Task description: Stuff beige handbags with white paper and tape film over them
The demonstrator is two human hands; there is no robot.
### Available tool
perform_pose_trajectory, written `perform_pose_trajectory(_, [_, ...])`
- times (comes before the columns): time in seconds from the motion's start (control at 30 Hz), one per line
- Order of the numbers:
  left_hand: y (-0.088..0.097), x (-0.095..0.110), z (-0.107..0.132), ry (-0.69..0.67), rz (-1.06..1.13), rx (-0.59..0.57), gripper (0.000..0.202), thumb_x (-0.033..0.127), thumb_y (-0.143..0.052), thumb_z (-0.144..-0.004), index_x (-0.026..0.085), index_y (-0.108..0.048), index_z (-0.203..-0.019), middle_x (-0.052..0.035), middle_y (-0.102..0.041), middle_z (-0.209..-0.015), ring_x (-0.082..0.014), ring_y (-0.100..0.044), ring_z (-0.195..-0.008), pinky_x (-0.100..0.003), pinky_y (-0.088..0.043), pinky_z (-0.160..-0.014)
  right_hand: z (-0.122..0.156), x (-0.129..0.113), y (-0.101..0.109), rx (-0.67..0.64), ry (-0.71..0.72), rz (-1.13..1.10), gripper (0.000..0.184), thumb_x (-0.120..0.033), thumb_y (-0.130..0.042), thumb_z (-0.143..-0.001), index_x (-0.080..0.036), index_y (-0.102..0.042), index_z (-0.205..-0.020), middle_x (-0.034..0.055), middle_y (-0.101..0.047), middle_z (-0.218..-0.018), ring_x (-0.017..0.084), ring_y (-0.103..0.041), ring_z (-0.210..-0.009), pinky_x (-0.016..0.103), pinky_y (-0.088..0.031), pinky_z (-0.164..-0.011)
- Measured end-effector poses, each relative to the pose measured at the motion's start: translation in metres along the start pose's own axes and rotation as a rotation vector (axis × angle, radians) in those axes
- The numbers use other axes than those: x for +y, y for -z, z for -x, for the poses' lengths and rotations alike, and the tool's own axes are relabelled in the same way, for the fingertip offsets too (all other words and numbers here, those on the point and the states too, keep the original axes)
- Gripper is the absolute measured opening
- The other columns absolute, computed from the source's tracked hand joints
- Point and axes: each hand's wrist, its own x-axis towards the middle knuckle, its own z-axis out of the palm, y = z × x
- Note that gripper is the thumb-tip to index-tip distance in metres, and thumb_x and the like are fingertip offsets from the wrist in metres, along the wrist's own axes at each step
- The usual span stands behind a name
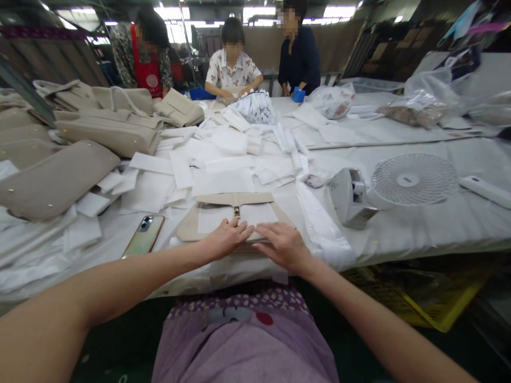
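A beige handbag (189, 226) lies at the table's front edge before me, with a small metal clasp (237, 211) at the middle of its flap strap. A white sheet (259, 214) lies on its front, under the strap. My left hand (228, 236) is closed on the bag's near edge, its fingers curled just below the clasp. Beside it, my right hand (284, 243) grips the same edge, fingers on top and thumb lower down. The fingertips of both hands nearly meet. What lies beneath the fingers is hidden.
Left of the bag lies a phone (144, 235). Beige bags (107, 130) are piled at the left, and loose white sheets (227, 141) cover the middle. A white fan (413, 181) lies at the right. Several people stand across the table. A yellow crate (443, 314) is below.
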Motion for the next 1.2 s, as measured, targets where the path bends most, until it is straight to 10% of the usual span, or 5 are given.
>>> perform_pose_trajectory(0.33, [-0.016,0.019,0.001,0.1,-0.108,0.048,0.042,0.012,-0.033,-0.092,0.014,-0.036,-0.134,-0.0166,-0.043,-0.134,-0.0236,-0.051,-0.099,-0.038,-0.041,-0.077,-0.007,0.074,-0.008,-0.326,0.192,0.346,0.07,-0.008,-0.052,-0.074,-0.017,-0.034,-0.141,0.0171,-0.036,-0.143,0.026,-0.032,-0.132,0.046,-0.024,-0.108])
perform_pose_trajectory(0.57, [0.026,0.004,-0.03,-0.045,0.092,0.084,0.069,0.07,-0.04,-0.08,0.013,-0.054,-0.117,-0.0186,-0.051,-0.121,-0.0315,-0.045,-0.111,-0.047,-0.034,-0.094,-0.002,0.077,-0.01,-0.272,0.164,0.283,0.07,-0.007,-0.049,-0.072,-0.02,-0.035,-0.14,0.0127,-0.039,-0.142,0.023,-0.03,-0.134,0.046,-0.025,-0.11])
perform_pose_trajectory(0.83, [-0.031,0.016,-0.031,0.065,0.222,0.119,0.08,0.066,-0.021,-0.088,0.011,-0.012,-0.146,-0.0175,-0.03,-0.146,-0.0362,-0.02,-0.136,-0.057,-0.009,-0.109,-0.018,0.067,0.023,-0.397,0.07,-0.017,0.066,-0.023,-0.063,-0.074,-0.024,-0.042,-0.136,0.0104,-0.042,-0.141,0.025,-0.034,-0.132,0.045,-0.025,-0.11])
perform_pose_trajectory(1.0, [-0.028,0.013,-0.029,0.058,0.237,0.166,0.077,0.064,-0.021,-0.089,0.009,-0.022,-0.143,-0.0184,-0.031,-0.146,-0.0321,-0.023,-0.137,-0.054,-0.008,-0.111,-0.07,0.096,0.056,-0.267,-0.328,-0.454,0.036,-0.04,-0.055,-0.083,-0.02,-0.066,-0.11,0.0079,-0.068,-0.105,0.022,-0.063,-0.097,0.032,-0.049,-0.085])
perform_pose_trajectory(1.2, [-0.024,0.01,-0.028,0.058,0.282,0.169,0.077,0.063,-0.022,-0.09,0.007,-0.024,-0.142,-0.0197,-0.03,-0.146,-0.0329,-0.021,-0.137,-0.054,-0.009,-0.112,-0.167,0.143,0.02,0.063,-0.826,-0.356,0.053,-0.038,-0.065,-0.075,-0.005,-0.058,-0.116,0.0125,-0.068,-0.078,0.019,-0.062,-0.06,0.026,-0.045,-0.052])
